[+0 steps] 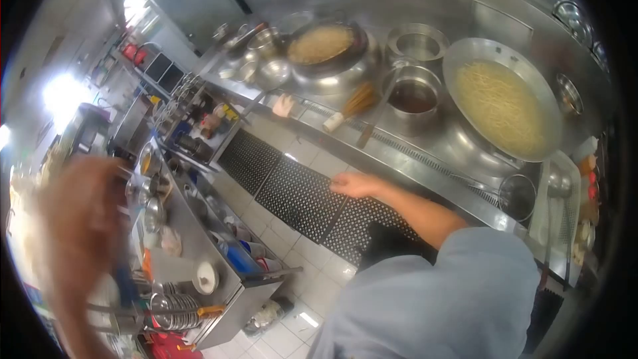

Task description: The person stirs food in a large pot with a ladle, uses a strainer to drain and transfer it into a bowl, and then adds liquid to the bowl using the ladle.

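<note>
My left hand (83, 219) is raised close to the camera at the left, smeared by motion; its fingers and anything in them cannot be made out. In the middle, my right hand (353, 185) hangs over the floor mat with its fingers curled in, and nothing shows in it. Nearest to it along the stove's front edge are a bamboo wok brush (359, 101) with a pale wrapped handle and a pot of dark liquid (413, 96). A large wok (502, 106) of noodles in yellowish liquid sits on the right of the stove.
Another wok (322, 44) with food stands farther along the stove, beside several metal bowls (274, 73). A steel counter (229, 299) with stacked bowls (174, 310) and a lidded container (206, 278) runs along the left. Black perforated mats (292, 193) cover the tiled aisle. A strainer (517, 196) lies at right.
</note>
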Tool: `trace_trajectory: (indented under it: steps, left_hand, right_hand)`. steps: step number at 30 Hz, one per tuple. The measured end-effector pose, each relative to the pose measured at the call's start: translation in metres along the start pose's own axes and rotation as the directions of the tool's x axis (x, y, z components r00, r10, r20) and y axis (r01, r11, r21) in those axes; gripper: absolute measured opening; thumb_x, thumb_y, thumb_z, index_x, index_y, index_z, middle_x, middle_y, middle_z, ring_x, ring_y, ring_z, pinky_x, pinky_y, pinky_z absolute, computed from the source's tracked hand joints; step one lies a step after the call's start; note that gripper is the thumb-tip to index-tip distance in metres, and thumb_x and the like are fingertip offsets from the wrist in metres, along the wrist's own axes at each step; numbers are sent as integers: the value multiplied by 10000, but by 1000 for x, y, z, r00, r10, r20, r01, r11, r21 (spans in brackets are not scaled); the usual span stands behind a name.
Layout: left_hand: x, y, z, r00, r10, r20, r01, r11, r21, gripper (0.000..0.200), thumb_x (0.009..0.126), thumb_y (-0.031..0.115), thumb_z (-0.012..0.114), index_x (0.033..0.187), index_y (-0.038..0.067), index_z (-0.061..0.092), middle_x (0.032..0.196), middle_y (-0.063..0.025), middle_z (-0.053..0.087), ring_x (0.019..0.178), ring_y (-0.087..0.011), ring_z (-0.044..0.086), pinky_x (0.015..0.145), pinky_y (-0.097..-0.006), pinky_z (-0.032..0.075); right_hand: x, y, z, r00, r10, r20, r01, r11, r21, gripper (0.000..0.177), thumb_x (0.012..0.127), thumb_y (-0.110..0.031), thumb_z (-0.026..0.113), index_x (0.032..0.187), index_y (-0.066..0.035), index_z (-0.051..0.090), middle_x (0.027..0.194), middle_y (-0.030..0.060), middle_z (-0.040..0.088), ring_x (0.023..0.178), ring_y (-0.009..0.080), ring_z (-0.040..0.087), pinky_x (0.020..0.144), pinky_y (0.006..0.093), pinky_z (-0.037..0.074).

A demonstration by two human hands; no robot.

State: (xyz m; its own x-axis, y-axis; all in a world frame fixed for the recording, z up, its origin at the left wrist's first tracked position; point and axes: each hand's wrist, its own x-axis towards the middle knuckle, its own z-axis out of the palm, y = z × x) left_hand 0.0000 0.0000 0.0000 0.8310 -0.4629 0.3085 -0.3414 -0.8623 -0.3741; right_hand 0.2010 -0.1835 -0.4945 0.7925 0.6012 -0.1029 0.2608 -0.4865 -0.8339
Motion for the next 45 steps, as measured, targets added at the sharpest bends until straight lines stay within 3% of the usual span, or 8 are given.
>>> trace_trajectory:
  steps: [10,15,19,23,32,39,43,45]
  left_hand:
    - [115,154,114,610,743,-275,-758,446,-476,256,694,94,675,937,40,615,760,-103,594,544,-197,581,443,-288,467]
    - [186,165,182,733,585,-347,-580,272,-768,288,736,109,685,995,20,595,806,-125,591,577,-239,595,496,-314,489]
    - [226,200,349,993,64,-96,-115,578,-808,474,843,196,641,1240,0,471,1127,-257,559,927,-414,601,811,-479,479]
    - [229,246,502,847,-19,532,397,688,-608,677,836,260,616,1372,11,283,1214,-313,495,1043,-471,545,901,-493,450]
    - [383,206,620,980,189,71,-56,590,-806,430,867,145,526,1215,-84,417,958,-315,625,805,-448,640,733,-501,503]
    - [574,248,661,699,647,304,-185,574,-798,147,823,15,503,857,-101,586,685,-199,630,536,-259,635,503,-363,512]
    - [630,275,744,514,819,254,712,-243,-659,69,723,94,612,739,30,634,706,-164,631,656,-308,624,632,-354,514]
    - [632,289,794,725,688,-29,635,-684,-358,57,731,-5,586,786,-14,577,783,-140,596,733,-246,589,707,-365,504]
  right_hand:
    - [-89,99,-47,983,182,5,-182,982,57,465,869,-407,607,1184,-65,603,1105,159,658,1009,272,631,882,366,480]
    - [-109,116,-104,960,242,-138,-221,963,154,391,860,-363,614,1120,-71,635,1022,163,674,958,280,645,849,368,491]
    - [-111,128,-152,830,361,-426,-309,932,189,323,867,-298,606,1080,-56,627,969,163,673,909,287,651,789,382,496]
    - [-113,138,-164,756,380,-534,-284,924,255,289,864,-266,612,1060,-55,631,940,149,669,894,287,651,798,362,503]
    - [-41,115,-184,319,169,-933,-288,955,75,236,859,-190,635,1020,-31,569,956,133,595,789,264,627,693,357,516]
    - [-7,126,-180,157,244,-957,-615,783,98,256,850,-235,657,945,-16,565,866,135,616,743,278,622,660,386,493]
    - [-13,118,-186,69,284,-956,-585,788,192,270,844,-229,663,967,1,592,866,158,632,728,282,627,685,373,500]
    - [-10,114,-177,24,255,-967,-524,826,205,282,849,-218,660,1006,7,597,871,157,637,728,264,634,689,360,504]
